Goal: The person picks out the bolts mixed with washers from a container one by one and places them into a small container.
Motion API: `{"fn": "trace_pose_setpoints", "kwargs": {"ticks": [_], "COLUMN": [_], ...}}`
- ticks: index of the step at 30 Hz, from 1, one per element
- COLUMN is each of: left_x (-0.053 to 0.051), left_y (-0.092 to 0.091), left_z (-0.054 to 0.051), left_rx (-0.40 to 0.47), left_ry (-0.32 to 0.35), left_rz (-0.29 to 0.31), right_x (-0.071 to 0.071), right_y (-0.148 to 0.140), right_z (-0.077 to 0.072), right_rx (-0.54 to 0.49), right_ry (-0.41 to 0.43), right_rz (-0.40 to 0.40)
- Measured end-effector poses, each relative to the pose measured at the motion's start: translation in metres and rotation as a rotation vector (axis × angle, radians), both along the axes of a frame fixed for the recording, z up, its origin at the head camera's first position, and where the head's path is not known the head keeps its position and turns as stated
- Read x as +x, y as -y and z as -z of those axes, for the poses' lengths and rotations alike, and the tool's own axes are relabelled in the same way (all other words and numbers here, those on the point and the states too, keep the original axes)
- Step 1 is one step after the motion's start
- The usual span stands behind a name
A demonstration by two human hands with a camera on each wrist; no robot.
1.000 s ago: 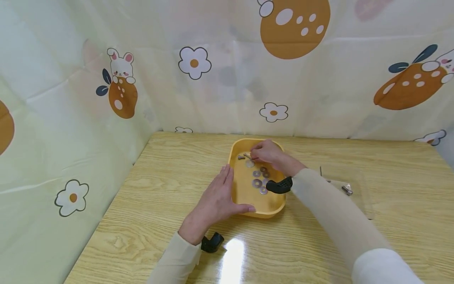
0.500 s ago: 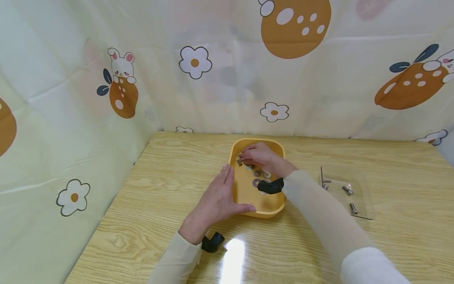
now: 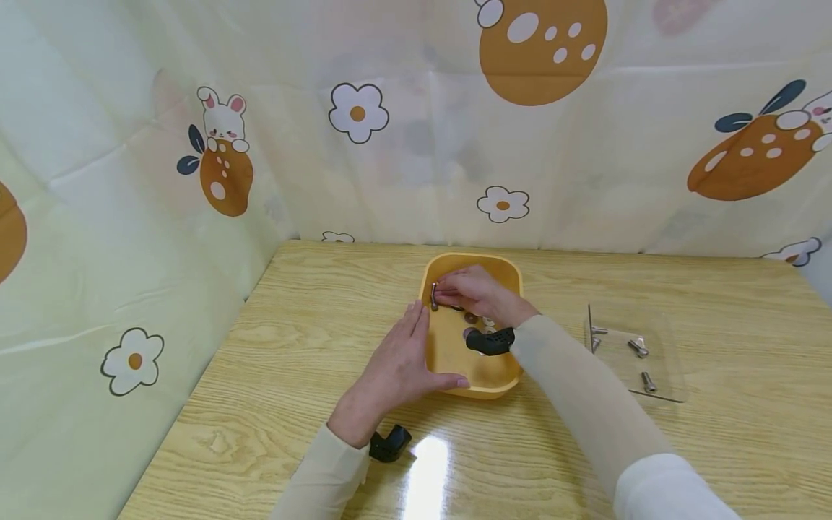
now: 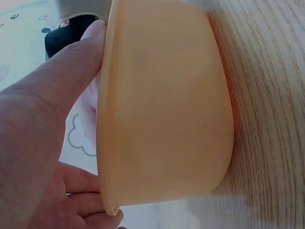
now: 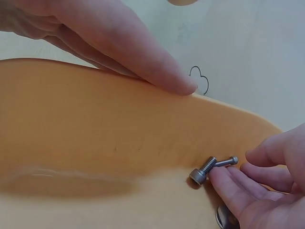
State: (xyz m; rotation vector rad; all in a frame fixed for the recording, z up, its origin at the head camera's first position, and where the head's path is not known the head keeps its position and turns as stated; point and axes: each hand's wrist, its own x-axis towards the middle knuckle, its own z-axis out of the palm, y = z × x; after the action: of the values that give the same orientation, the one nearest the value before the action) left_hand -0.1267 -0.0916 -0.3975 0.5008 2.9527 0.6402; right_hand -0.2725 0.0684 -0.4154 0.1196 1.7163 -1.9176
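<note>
My left hand (image 3: 398,365) rests on the rim of a yellow-orange plastic bin (image 3: 497,394), fingers straight along its left side and thumb on the near edge. My right hand (image 3: 477,290) is down inside the bin's far end. In the right wrist view its fingertips touch two metal screws lying by the wall: a thick socket-head screw (image 5: 198,176) and a thinner screw (image 5: 227,162). Thumb and forefinger stand apart, pinching nothing. A metal washer (image 5: 226,217) shows beside that hand. Several washers (image 3: 471,318) lie on the bin floor, partly hidden by the right hand and wrist.
A transparent shallow tray (image 3: 677,354) lies to the right, with several loose screws (image 3: 639,349) in it. Black wrist mounts (image 3: 390,444) stick out below the wrists. A patterned curtain (image 3: 416,159) borders the wooden table (image 3: 338,289) at the back and left.
My right hand has moved left inside the bin, and the screws have shifted toward the left wall. The left hand stays on the rim. More of the tray shows as the right forearm moved.
</note>
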Motion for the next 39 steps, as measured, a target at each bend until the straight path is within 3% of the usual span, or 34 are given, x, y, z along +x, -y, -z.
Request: {"fn": "trace_pose_setpoints", "kwargs": {"ticks": [12, 25, 39], "left_x": [0.000, 0.000, 0.000], "left_y": [0.000, 0.000, 0.001], "left_z": [-0.001, -0.001, -0.001], "left_rx": [-0.003, -0.018, -0.021], "left_ry": [0.010, 0.015, 0.005], "left_rz": [0.004, 0.009, 0.013], "right_x": [0.003, 0.000, 0.003], "right_y": [0.003, 0.013, 0.006], "right_z": [-0.002, 0.001, -0.004], "right_rx": [0.004, 0.047, 0.024], "right_ry": [0.005, -0.009, 0.001], "right_rz": [-0.010, 0.046, 0.010]}}
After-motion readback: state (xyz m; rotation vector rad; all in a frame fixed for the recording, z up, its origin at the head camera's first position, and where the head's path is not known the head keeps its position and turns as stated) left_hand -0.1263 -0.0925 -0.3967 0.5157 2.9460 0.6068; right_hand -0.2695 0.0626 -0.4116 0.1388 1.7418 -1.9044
